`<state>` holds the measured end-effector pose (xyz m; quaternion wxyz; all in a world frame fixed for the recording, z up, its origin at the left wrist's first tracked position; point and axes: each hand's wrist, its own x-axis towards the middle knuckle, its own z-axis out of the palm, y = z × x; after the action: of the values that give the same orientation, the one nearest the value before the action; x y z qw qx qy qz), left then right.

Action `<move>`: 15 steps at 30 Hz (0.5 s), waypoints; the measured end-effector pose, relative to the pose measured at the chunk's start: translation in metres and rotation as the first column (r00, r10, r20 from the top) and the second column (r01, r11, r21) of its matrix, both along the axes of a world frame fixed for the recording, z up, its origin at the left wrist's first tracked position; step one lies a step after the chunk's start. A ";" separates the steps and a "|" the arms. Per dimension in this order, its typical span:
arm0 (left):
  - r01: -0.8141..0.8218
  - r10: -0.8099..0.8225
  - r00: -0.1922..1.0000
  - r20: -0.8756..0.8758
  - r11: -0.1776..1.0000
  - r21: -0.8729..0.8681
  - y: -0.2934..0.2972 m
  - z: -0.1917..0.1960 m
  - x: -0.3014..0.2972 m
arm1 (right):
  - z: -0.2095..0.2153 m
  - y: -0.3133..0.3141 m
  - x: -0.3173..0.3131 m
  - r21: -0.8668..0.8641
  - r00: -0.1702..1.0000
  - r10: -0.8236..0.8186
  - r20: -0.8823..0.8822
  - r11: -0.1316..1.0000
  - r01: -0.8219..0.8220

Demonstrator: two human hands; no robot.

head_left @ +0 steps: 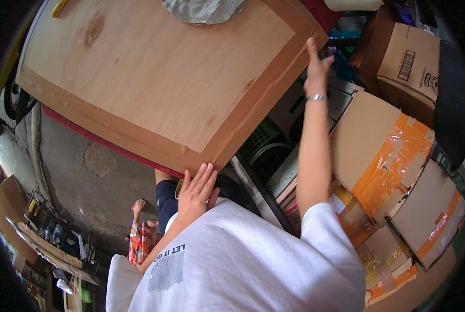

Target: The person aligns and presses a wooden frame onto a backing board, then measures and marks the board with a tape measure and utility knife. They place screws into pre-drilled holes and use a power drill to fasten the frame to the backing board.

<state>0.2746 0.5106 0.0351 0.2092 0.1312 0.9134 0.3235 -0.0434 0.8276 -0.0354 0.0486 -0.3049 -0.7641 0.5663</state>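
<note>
One large rectangular plywood board with a darker wooden border. One crumpled grey cloth lying on the board's far edge. One yellow object, only partly in view, at the board's far left corner. Two bare hands: the left hand at the board's near corner, the right hand at its right corner. One silver wristband. One green plastic slatted crate. At least five brown cardboard boxes, three with orange tape, one plain.
</note>
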 end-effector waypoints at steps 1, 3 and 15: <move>-0.022 0.025 0.997 -0.076 0.999 0.044 -0.009 0.000 -0.006 | -0.018 0.000 0.027 0.022 1.000 0.003 0.025 1.000 -0.004; -0.191 0.187 0.980 -0.070 0.980 -0.054 -0.010 0.001 -0.030 | 0.000 -0.041 0.063 -0.144 0.999 0.050 -0.019 0.988 -0.052; -0.189 0.183 0.982 -0.045 0.956 -0.224 -0.014 -0.019 -0.031 | -0.014 -0.003 0.024 0.116 1.000 0.023 -0.003 0.993 -0.023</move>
<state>0.2436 0.4967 0.0158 0.1805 0.0237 0.9551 0.2336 -0.0196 0.8250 -0.0493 0.0614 -0.2915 -0.7990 0.5223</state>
